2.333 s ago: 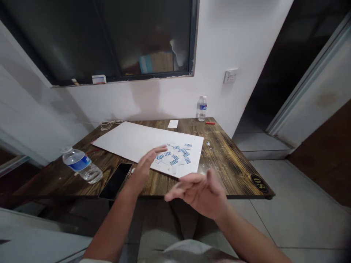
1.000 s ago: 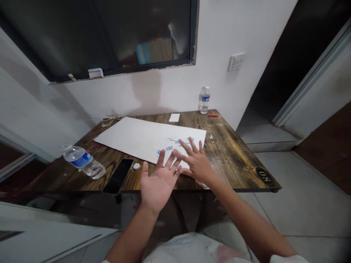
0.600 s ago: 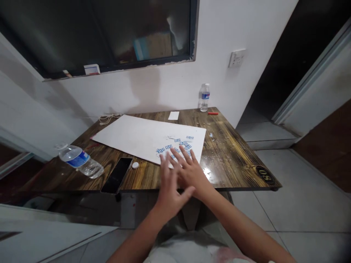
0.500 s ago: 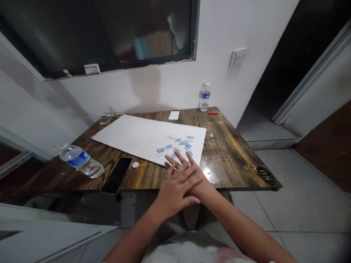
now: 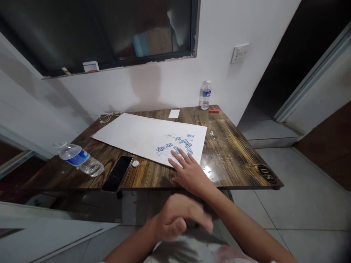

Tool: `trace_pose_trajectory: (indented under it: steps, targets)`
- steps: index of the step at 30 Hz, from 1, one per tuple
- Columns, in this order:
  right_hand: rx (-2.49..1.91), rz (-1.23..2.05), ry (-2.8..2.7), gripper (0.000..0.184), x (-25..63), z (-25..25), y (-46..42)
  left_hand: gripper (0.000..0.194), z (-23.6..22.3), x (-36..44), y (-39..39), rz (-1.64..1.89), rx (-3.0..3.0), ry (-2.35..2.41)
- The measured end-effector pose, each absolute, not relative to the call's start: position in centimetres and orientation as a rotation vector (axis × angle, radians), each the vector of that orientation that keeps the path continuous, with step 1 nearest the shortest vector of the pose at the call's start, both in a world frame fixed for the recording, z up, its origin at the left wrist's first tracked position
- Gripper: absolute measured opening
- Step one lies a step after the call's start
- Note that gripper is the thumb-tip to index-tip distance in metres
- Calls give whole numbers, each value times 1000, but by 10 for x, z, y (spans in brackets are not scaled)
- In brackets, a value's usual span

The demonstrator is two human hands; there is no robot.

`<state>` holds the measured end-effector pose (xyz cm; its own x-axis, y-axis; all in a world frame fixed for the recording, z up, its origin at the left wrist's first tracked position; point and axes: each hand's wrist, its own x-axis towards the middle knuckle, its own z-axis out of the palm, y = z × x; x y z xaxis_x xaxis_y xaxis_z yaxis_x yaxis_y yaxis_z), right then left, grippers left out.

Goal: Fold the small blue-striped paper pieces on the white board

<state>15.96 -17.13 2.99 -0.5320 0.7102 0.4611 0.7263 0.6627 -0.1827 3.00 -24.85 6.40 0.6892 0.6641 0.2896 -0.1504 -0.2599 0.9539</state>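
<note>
My right hand (image 5: 190, 174) rests flat on the near corner of a white board (image 5: 131, 135), fingers spread. Its fingertips reach the edge of a scatter of small blue-and-white paper pieces (image 5: 175, 144), and one fingertip seems to touch a piece. My left hand (image 5: 178, 217) hangs below the table's front edge, close to my body. It is blurred, with the fingers bunched and nothing visible in them. A black smartphone (image 5: 117, 174) and a small white round cap (image 5: 135, 163) lie to the left of both hands.
The dark wood table (image 5: 227, 160) carries a water bottle on its side (image 5: 78, 159) at left, an upright bottle (image 5: 205, 95) and a red stick (image 5: 214, 111) at the back. A white card (image 5: 174, 113), a cable (image 5: 108, 116) and scattered crumbs also lie there.
My left hand has come off the right hand and dropped back below the table edge toward my body. My right hand stays at the board's near corner, fingers spread.
</note>
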Motion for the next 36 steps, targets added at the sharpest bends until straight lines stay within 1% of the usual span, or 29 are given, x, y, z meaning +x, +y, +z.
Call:
trace_pose_trajectory:
  steps: [2, 3, 5, 8, 9, 10, 12, 14, 16, 19, 21, 22, 23, 25, 26, 27, 30, 32, 34, 36]
  targets:
    - [-1079, -52, -2410, 62, 158, 28, -171, 52, 62, 30, -243, 915, 1864, 617]
    - [-1056, -58, -2418, 62, 157, 29, -171, 50, 60, 32, -241, 901, 1946, 690]
    - [-1051, -55, -2386, 65, 156, 31, -171, 49, 53, 37, -243, 653, 2080, 556]
    - [-1123, 11, -2239, 62, 162, 34, -169, 37, 37, 42, -254, 332, 1986, 90]
    - [-1135, 59, -2186, 58, 166, 34, -168, 37, 31, 40, -255, 342, 1914, 81]
    - [-1121, 123, -2139, 55, 171, 33, -167, 36, 27, 37, -255, 446, 1838, 194]
    - [-1039, 316, -2032, 48, 181, 30, -167, 38, 24, 28, -247, 816, 1560, 455]
    - [-923, 614, -1846, 42, 186, 26, -169, 47, 27, 18, -233, 1126, 1116, 499]
    - [-799, 985, -1564, 39, 186, 23, -174, 57, 32, 11, -217, 1163, 794, 418]
    - [-637, 1432, -1174, 40, 173, 21, -184, 61, 34, 9, -204, 1115, 585, 318]
    - [-595, 1554, -1133, 56, 164, 24, -190, 60, 32, 14, -204, 1056, 516, 286]
    - [-620, 1547, -1170, 60, 161, 26, -191, 58, 31, 18, -206, 1026, 491, 280]
    - [-683, 1487, -1210, 54, 159, 29, -192, 56, 30, 21, -208, 994, 472, 281]
    - [-880, 1272, -1275, 25, 161, 35, -190, 52, 33, 27, -213, 943, 443, 286]
    - [-968, 1168, -1287, 18, 164, 37, -188, 51, 36, 30, -215, 920, 434, 292]
    - [-1026, 1091, -1302, 16, 168, 39, -185, 52, 40, 31, -216, 908, 437, 302]
    - [-1049, 1012, -1280, 18, 175, 37, -175, 58, 50, 34, -213, 905, 545, 384]
    - [-1011, 1035, -1120, 26, 172, 31, -171, 57, 53, 35, -208, 959, 717, 492]
    - [-926, 1131, -874, 35, 162, 28, -171, 54, 51, 36, -202, 1089, 1018, 663]
    - [-780, 1336, -716, 43, 150, 30, -180, 50, 47, 34, -196, 1221, 1464, 906]
